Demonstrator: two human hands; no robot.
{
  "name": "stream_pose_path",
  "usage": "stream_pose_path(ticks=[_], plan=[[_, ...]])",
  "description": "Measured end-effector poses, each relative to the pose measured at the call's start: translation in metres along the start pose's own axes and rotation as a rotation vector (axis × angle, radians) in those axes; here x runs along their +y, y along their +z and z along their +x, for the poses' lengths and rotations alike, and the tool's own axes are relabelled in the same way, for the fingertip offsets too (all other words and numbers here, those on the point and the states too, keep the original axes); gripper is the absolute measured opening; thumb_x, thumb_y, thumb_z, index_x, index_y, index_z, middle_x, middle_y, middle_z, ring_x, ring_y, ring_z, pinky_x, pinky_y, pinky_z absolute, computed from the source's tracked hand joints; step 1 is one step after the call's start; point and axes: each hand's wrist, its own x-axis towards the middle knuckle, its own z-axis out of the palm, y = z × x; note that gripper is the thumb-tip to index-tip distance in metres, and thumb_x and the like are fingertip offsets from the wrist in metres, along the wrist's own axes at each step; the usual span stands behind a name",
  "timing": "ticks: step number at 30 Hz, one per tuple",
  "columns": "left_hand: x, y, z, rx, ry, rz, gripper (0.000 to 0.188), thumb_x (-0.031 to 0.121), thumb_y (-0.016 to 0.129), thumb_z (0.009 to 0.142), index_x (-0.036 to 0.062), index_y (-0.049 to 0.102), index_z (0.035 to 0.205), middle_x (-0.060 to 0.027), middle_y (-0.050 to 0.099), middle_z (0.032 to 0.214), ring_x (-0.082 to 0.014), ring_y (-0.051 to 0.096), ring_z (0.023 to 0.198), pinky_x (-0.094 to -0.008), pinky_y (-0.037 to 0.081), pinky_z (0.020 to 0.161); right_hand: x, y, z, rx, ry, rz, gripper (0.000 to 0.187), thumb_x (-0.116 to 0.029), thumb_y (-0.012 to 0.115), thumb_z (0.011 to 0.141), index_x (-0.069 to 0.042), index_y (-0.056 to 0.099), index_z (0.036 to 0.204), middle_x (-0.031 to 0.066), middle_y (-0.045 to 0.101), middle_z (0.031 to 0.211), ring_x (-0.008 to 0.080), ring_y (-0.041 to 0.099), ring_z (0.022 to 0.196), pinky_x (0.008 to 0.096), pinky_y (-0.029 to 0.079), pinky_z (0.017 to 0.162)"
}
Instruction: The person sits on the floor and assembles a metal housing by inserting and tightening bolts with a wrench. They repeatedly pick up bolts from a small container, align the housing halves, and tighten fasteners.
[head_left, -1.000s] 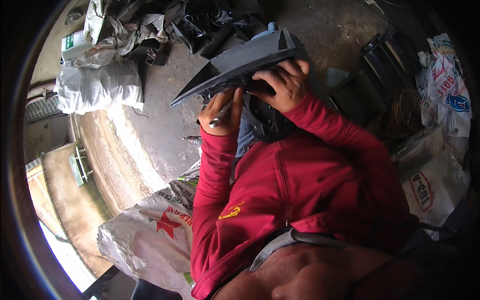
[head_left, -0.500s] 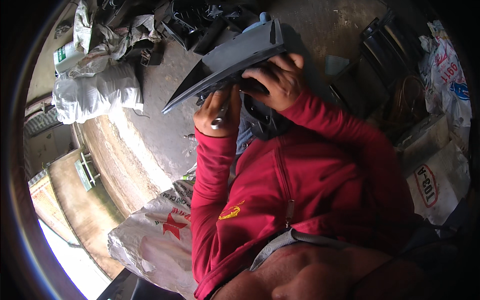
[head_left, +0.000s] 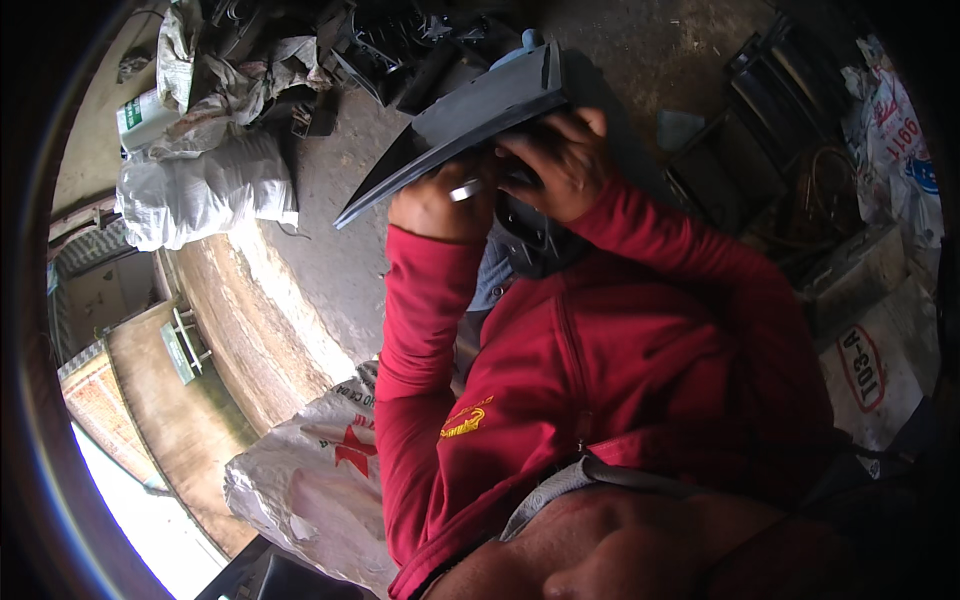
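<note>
Both red-sleeved arms reach up to a dark grey plastic panel [head_left: 470, 115], long and angular, with its pointed end toward the left. My left hand [head_left: 435, 205] is closed under the panel's lower edge and grips a small silver metal tool [head_left: 466, 189]. My right hand [head_left: 562, 160] grips the panel from below at its wide right end, fingers curled over the edge. Below the hands sits a black moulded part [head_left: 535, 240], partly hidden by them.
Filled white sacks [head_left: 205, 190] lie at the upper left on the concrete floor. Another white sack with a red star [head_left: 320, 470] lies at the lower left. Black plastic parts [head_left: 400, 45] pile at the top; dark crates [head_left: 765, 150] and a printed sack [head_left: 870, 370] stand at the right.
The panel and both hands have drifted up and to the right in the view. The grips on panel and tool look the same.
</note>
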Motion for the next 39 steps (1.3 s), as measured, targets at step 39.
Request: stream_pose_path(ticks=[39], plan=[[-0.017,0.016,-0.042,0.154,-0.507,-0.89,0.045,0.035,0.052,0.1,-0.0068,0.064,0.112,-0.0143,0.071,0.082,-0.0152,0.065,0.058,-0.0232,0.046,0.047,0.011,0.001,0.0,0.029,-0.059,-0.06,0.04,-0.035,0.084,0.065,-0.026,0.063,0.098,-0.0134,0.063,0.085,0.0094,0.059,0.086,0.0372,0.033,0.084]])
